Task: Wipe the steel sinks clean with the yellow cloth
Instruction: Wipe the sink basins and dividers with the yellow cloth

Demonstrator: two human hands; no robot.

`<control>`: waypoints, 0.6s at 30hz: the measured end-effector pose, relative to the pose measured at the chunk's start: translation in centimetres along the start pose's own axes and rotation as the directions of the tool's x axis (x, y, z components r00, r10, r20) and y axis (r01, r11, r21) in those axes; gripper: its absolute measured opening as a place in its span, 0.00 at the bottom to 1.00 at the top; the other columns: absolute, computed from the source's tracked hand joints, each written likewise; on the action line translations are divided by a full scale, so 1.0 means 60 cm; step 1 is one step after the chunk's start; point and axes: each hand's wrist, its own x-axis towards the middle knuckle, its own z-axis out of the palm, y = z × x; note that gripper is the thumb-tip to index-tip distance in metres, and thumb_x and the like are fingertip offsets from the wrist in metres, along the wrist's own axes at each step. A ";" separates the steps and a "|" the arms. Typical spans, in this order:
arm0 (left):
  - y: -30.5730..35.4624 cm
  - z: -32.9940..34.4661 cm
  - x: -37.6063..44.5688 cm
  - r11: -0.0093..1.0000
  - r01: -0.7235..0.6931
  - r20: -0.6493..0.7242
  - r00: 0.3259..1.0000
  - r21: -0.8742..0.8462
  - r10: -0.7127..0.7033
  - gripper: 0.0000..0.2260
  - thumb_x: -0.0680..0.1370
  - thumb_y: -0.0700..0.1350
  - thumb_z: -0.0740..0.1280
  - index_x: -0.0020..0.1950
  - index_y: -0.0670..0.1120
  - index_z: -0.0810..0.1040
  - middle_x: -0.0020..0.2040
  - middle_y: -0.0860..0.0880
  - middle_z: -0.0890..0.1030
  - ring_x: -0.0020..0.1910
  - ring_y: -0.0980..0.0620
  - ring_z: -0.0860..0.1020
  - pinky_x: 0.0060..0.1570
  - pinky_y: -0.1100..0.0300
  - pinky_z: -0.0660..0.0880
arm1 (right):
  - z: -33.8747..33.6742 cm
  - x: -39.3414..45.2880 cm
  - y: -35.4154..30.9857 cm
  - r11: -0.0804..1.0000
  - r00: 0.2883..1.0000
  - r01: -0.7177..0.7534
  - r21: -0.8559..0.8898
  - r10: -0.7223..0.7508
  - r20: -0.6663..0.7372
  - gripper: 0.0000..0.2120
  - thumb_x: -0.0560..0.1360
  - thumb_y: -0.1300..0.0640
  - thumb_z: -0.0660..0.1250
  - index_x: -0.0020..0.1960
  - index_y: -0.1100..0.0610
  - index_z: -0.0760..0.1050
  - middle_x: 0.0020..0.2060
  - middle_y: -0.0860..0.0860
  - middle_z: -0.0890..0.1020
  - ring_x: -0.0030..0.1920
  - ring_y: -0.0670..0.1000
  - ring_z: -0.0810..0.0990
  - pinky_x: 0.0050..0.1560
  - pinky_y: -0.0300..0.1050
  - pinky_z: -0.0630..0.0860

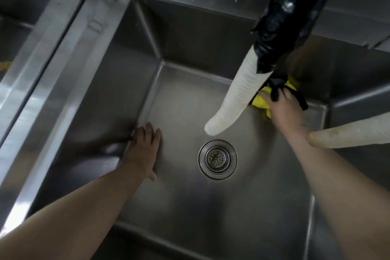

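Likely the right hand (282,110), bunching the yellow cloth (262,102) into the sink's (190,207) two-o'clock corner, snags the dangling hose (234,95), while the flat, spread left hand (145,148) slips on wet steel.

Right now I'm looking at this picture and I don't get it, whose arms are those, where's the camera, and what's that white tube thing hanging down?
There is no machine here: the arms belong to a person, filmed by one camera worn on their head, looking down. Below is a steel sink with a round drain strainer in its floor. The left hand rests flat and open on the sink floor by the left wall. The right hand presses a yellow cloth into the far right corner. The white tube is a hose hanging from above, wrapped in black plastic. A second sink lies to the left.
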 end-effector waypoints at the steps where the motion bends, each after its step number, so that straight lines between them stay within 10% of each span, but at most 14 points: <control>1: 0.000 0.000 0.000 1.000 0.001 0.007 1.000 -0.001 -0.001 0.65 0.62 0.65 0.77 0.79 0.41 0.36 0.79 0.34 0.41 0.78 0.33 0.48 0.75 0.45 0.54 | 0.000 0.002 -0.001 1.000 1.000 -0.003 0.025 0.003 -0.025 0.24 0.69 0.65 0.59 0.65 0.57 0.76 0.47 0.66 0.75 0.48 0.68 0.74 0.43 0.59 0.77; 18: 0.004 -0.002 -0.002 0.998 0.005 -0.007 1.000 0.059 -0.005 0.64 0.63 0.67 0.75 0.79 0.39 0.36 0.79 0.32 0.42 0.77 0.32 0.50 0.75 0.45 0.54 | -0.128 0.001 0.017 0.993 0.930 -0.042 0.109 0.078 -0.358 0.24 0.68 0.71 0.67 0.60 0.54 0.80 0.62 0.53 0.78 0.53 0.66 0.76 0.52 0.59 0.73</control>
